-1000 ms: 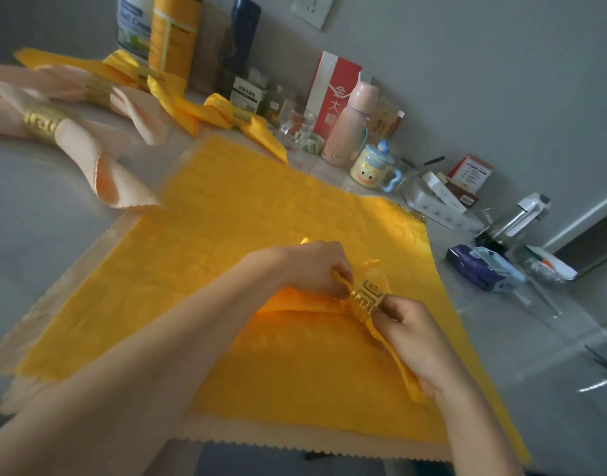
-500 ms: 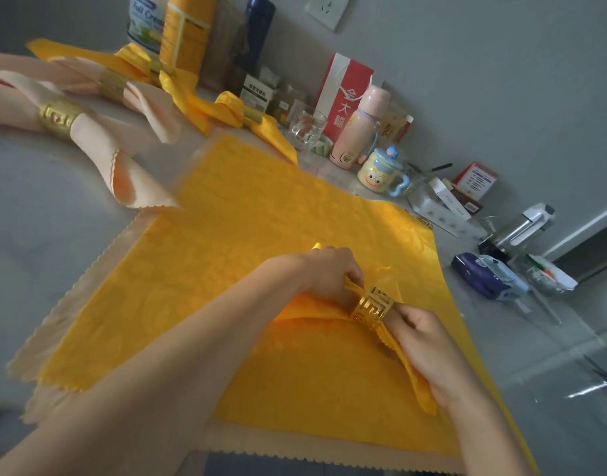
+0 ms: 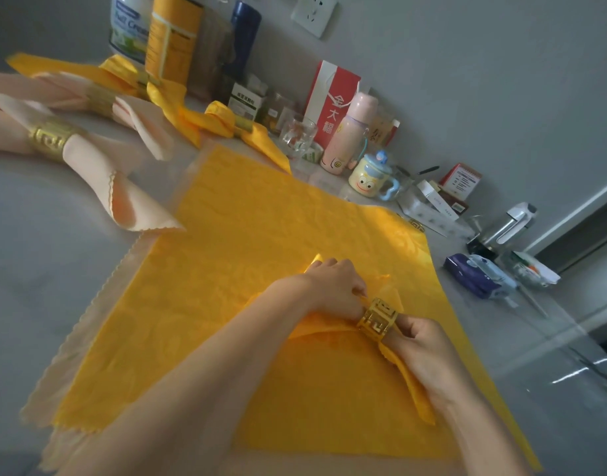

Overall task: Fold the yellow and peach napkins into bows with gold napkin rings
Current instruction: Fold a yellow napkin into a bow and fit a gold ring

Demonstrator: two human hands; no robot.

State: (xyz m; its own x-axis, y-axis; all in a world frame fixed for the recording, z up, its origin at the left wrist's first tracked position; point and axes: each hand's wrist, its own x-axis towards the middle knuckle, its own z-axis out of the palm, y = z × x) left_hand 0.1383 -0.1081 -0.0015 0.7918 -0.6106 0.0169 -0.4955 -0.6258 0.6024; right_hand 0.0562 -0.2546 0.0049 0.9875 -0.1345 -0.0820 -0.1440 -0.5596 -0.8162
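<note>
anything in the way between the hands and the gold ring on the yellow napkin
Nothing visible. The left hand pinches the yellow napkin right beside the gold ring, and the right hand holds the ring from the other side, with the napkin already threaded through it.

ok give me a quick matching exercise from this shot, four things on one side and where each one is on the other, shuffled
1 nearest gold ring
2 near peach bow
3 cartoon mug
4 purple pack

a far left of the table
b beside the pink bottle
c on the folded yellow napkin, between left hand and right hand
d right of the flat yellow napkin

Pairs: 1-c, 2-a, 3-b, 4-d
</note>
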